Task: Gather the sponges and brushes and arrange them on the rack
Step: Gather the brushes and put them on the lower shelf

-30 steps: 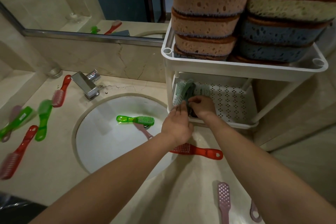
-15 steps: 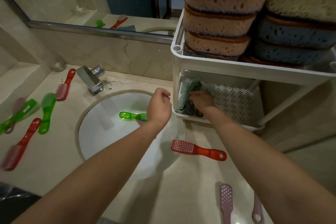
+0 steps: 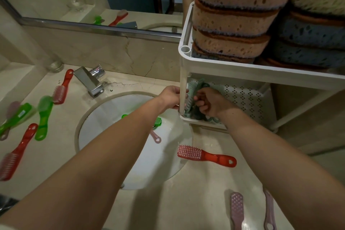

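While right hand curls round teal brushes in lower shelf, left hand grips rack post. Upper shelf holds stacked sponges. Sink holds green brush, pink brush. Half second back, left hand hung fisted over sink, off post.

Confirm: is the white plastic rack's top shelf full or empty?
Full: stacked orange and blue sponges crowd the rack's top shelf.
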`<state>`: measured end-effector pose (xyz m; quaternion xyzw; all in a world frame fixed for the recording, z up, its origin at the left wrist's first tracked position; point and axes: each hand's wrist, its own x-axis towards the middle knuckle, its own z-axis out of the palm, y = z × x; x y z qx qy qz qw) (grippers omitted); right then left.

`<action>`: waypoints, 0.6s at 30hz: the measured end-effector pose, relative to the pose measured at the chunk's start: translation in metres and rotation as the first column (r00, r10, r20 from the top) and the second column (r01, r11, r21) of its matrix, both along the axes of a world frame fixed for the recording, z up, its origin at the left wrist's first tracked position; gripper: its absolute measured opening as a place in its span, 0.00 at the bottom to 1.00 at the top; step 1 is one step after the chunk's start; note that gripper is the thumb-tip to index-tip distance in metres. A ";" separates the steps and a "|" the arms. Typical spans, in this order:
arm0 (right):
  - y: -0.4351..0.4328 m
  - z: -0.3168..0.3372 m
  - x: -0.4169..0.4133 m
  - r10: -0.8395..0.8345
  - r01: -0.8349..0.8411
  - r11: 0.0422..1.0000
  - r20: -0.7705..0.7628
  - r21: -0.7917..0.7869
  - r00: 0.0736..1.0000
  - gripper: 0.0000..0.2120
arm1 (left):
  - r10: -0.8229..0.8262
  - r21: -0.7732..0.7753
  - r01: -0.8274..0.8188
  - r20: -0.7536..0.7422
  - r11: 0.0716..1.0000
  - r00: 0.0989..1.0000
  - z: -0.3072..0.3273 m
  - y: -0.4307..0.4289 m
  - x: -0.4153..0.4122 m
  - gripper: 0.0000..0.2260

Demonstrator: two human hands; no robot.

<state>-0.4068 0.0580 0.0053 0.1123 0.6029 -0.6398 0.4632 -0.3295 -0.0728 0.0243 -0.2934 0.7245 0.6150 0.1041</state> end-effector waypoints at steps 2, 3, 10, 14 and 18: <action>0.002 -0.003 -0.002 -0.001 0.001 1.000 0.000 0.018 1.000 0.12 | -0.006 -0.029 0.006 -0.007 1.000 1.000 0.000 0.000 0.000 0.11; 0.003 -0.004 -0.003 0.009 -0.009 1.000 -0.008 0.024 1.000 0.12 | 0.002 -0.043 -0.002 -0.010 0.999 1.000 0.000 0.000 0.000 0.12; -0.001 -0.009 0.003 0.007 0.004 0.996 -0.133 0.086 0.991 0.07 | 0.094 -0.023 -0.095 -0.051 0.995 0.994 -0.008 0.000 -0.001 0.12; -0.004 -0.010 0.009 0.021 -0.001 0.992 -0.153 0.128 0.988 0.09 | 0.121 -0.039 -0.124 -0.064 0.992 0.991 -0.009 0.002 -0.006 0.11; -0.003 -0.011 0.010 0.008 0.016 0.991 -0.179 0.130 0.984 0.14 | 0.143 -0.016 -0.144 -0.057 0.989 0.988 -0.008 0.003 -0.011 0.10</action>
